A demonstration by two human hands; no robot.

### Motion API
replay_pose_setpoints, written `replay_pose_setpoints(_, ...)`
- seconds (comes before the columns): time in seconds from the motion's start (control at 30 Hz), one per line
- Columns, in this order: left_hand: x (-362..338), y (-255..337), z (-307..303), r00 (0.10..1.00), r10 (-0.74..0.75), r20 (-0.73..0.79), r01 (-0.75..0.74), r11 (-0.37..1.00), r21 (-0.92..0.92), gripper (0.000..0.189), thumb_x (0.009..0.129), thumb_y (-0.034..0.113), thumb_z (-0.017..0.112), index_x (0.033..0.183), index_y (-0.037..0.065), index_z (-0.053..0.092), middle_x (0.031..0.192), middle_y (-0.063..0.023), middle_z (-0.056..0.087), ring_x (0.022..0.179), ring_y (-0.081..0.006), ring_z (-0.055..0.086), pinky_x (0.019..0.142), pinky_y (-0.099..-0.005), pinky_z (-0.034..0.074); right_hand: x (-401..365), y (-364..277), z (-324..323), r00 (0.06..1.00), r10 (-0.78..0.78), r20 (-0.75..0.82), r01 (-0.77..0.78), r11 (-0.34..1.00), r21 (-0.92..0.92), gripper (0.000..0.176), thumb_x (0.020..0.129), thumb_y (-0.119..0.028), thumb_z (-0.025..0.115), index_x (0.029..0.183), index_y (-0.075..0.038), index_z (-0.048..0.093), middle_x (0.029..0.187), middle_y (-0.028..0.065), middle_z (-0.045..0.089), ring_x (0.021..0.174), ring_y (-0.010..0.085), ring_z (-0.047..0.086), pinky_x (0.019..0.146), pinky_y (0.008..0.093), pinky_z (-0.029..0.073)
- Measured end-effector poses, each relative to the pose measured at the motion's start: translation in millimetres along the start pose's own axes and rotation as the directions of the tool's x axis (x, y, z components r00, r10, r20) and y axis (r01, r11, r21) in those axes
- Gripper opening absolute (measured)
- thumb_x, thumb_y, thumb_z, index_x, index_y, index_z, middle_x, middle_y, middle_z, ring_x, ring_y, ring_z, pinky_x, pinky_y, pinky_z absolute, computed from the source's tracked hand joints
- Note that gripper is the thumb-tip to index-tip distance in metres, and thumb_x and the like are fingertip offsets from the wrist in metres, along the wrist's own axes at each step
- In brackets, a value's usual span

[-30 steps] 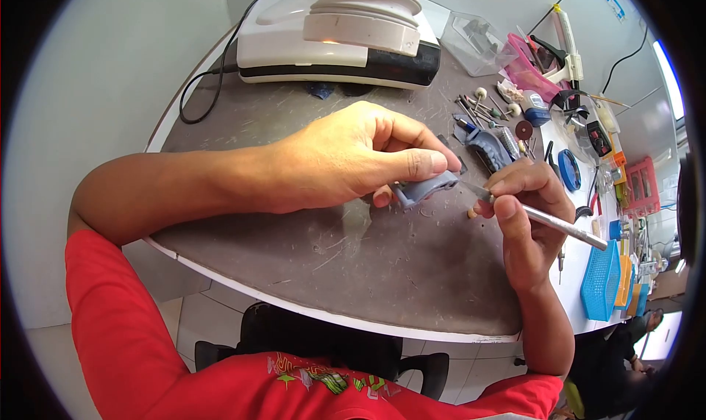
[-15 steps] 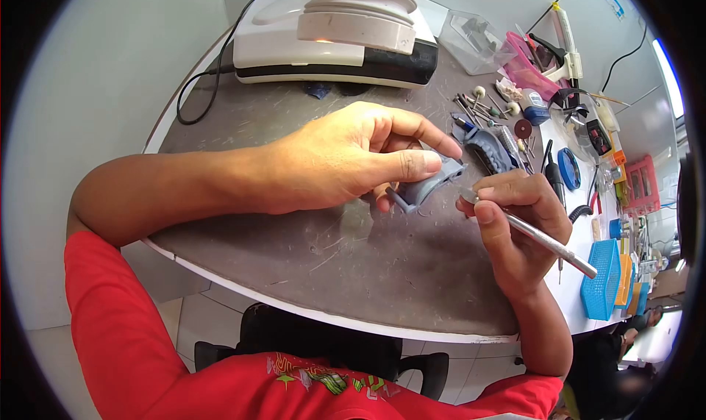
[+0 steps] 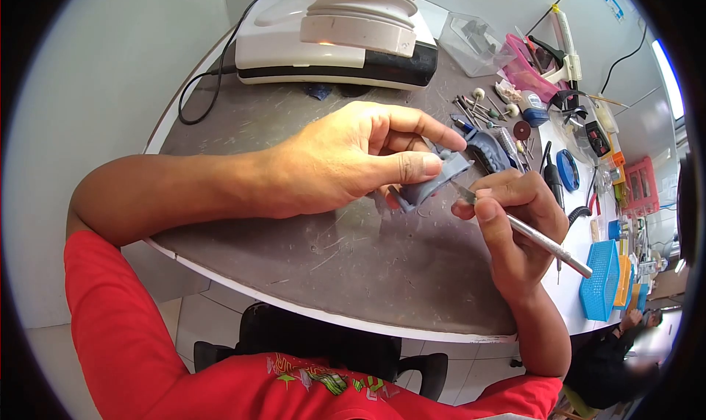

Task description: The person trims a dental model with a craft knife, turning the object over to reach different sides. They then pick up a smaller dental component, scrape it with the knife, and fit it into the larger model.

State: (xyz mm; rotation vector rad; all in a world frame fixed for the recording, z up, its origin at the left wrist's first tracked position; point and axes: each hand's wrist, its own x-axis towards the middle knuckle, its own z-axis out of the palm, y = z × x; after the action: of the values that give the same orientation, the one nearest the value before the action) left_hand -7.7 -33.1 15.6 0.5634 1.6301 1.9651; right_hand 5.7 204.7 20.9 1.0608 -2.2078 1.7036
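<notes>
Between the thumb and fingers of my left hand [image 3: 368,155] is a blue-grey moulded piece [image 3: 434,181], held above the brown work mat [image 3: 309,251]. My right hand [image 3: 518,218] grips a silver metal-handled knife [image 3: 548,240] like a pen, its blade pointing left at the piece's right edge. The blade tip is close to the piece; whether they touch I cannot tell. Behind the two hands, a second blue-grey piece shaped like a dental arch [image 3: 489,151] lies on the mat.
A white machine [image 3: 331,59] with a ribbed hose [image 3: 360,15] stands at the back. Small rotary tools [image 3: 489,111], a pink basket [image 3: 526,70], a clear container [image 3: 474,45] and a blue basket [image 3: 601,280] are to the right. A person in dark clothes [image 3: 610,368] is at lower right.
The moulded piece has turned slightly in my left hand and shifted a little to the right. My right hand has moved slightly left, and the knife blade now shows more clearly.
</notes>
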Motion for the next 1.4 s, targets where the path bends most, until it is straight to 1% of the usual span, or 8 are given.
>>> replay_pose_setpoints(0.07, 0, 0, 1, 1.000, 0.013, 0.002, -0.013, 1.000, -0.014, 0.046, 0.099, 0.024, 0.061, 0.140, 0.005, 0.050, 0.097, 0.0050, 0.053, 0.086, -0.0027, 0.056, 0.074, -0.0214, 0.051, -1, -1, 0, 1.000, 0.029, 0.010, -0.029, 0.998, 0.050, 0.007, 0.091, 0.001, 0.064, 0.089, 0.004, 0.058, 0.087, 0.0169, 0.068, 0.076, 0.0166, 0.069, 0.066, 0.0251, 0.054)
replay_pose_setpoints(0.27, 0, -3, 2, 0.996, 0.083, 0.012, -0.082, 0.995, -0.049, 0.052, 0.099, 0.023, 0.062, 0.144, 0.005, 0.045, 0.096, 0.0046, 0.052, 0.088, -0.0047, 0.057, 0.076, -0.0234, 0.052, -3, -4, 4, 0.996, 0.091, 0.001, -0.091, 0.985, 0.149, 0.009, 0.091, -0.001, 0.065, 0.089, 0.005, 0.058, 0.090, 0.0171, 0.068, 0.078, 0.0164, 0.070, 0.069, 0.0264, 0.057)
replay_pose_setpoints(0.8, -3, -4, 5, 0.995, 0.092, -0.040, -0.094, 0.995, -0.042, 0.056, 0.096, 0.022, 0.065, 0.145, 0.005, 0.043, 0.100, 0.0028, 0.055, 0.092, -0.0063, 0.059, 0.077, -0.0229, 0.053, -5, -3, 5, 0.996, 0.082, 0.027, -0.085, 0.985, 0.147, 0.007, 0.090, 0.001, 0.065, 0.090, 0.004, 0.058, 0.089, 0.0158, 0.068, 0.079, 0.0165, 0.069, 0.070, 0.0271, 0.054)
replay_pose_setpoints(0.87, -2, -4, 5, 0.993, 0.101, -0.065, -0.102, 0.995, -0.011, 0.055, 0.097, 0.022, 0.064, 0.145, 0.005, 0.043, 0.102, 0.0019, 0.059, 0.090, -0.0061, 0.060, 0.078, -0.0224, 0.053, -7, -3, 8, 0.991, 0.092, 0.097, -0.104, 0.986, 0.130, 0.007, 0.089, 0.002, 0.065, 0.091, 0.004, 0.059, 0.088, 0.0153, 0.068, 0.078, 0.0168, 0.068, 0.070, 0.0270, 0.053)
replay_pose_setpoints(1.0, 0, -4, 1, 0.993, 0.083, -0.079, -0.090, 0.991, -0.097, 0.053, 0.099, 0.024, 0.061, 0.145, 0.005, 0.043, 0.102, 0.0007, 0.063, 0.088, -0.0056, 0.061, 0.077, -0.0215, 0.054, -5, 1, 3, 0.999, -0.013, 0.049, 0.007, 0.993, 0.114, 0.008, 0.089, 0.002, 0.065, 0.094, 0.004, 0.059, 0.086, 0.0133, 0.067, 0.077, 0.0164, 0.068, 0.070, 0.0263, 0.053)
replay_pose_setpoints(1.2, 0, 0, -3, 1.000, -0.023, -0.022, 0.020, 0.994, -0.105, 0.052, 0.101, 0.027, 0.057, 0.146, 0.005, 0.042, 0.102, -0.0009, 0.065, 0.088, -0.0055, 0.063, 0.074, -0.0207, 0.055, -8, 1, 0, 0.995, 0.052, -0.085, -0.047, 0.998, 0.052, 0.014, 0.089, -0.001, 0.068, 0.100, 0.004, 0.059, 0.091, 0.0118, 0.065, 0.079, 0.0153, 0.067, 0.072, 0.0260, 0.053)
replay_pose_setpoints(1.33, 2, -3, -6, 1.000, 0.002, -0.007, -0.003, 0.990, -0.141, 0.053, 0.101, 0.024, 0.057, 0.148, 0.005, 0.039, 0.103, -0.0019, 0.065, 0.092, -0.0066, 0.063, 0.079, -0.0221, 0.055, -9, 0, -1, 0.991, 0.091, -0.101, -0.092, 0.996, -0.001, 0.018, 0.088, -0.001, 0.070, 0.102, 0.004, 0.060, 0.096, 0.0124, 0.064, 0.081, 0.0150, 0.067, 0.074, 0.0258, 0.052)
replay_pose_setpoints(1.4, 3, -6, -7, 1.000, 0.026, 0.007, -0.025, 0.986, -0.167, 0.055, 0.101, 0.022, 0.058, 0.149, 0.006, 0.037, 0.104, -0.0024, 0.064, 0.095, -0.0076, 0.064, 0.082, -0.0235, 0.056, -9, 3, -3, 0.998, 0.015, -0.054, -0.019, 0.997, -0.070, 0.021, 0.086, 0.001, 0.070, 0.104, 0.004, 0.060, 0.100, 0.0133, 0.062, 0.083, 0.0149, 0.066, 0.076, 0.0258, 0.052)
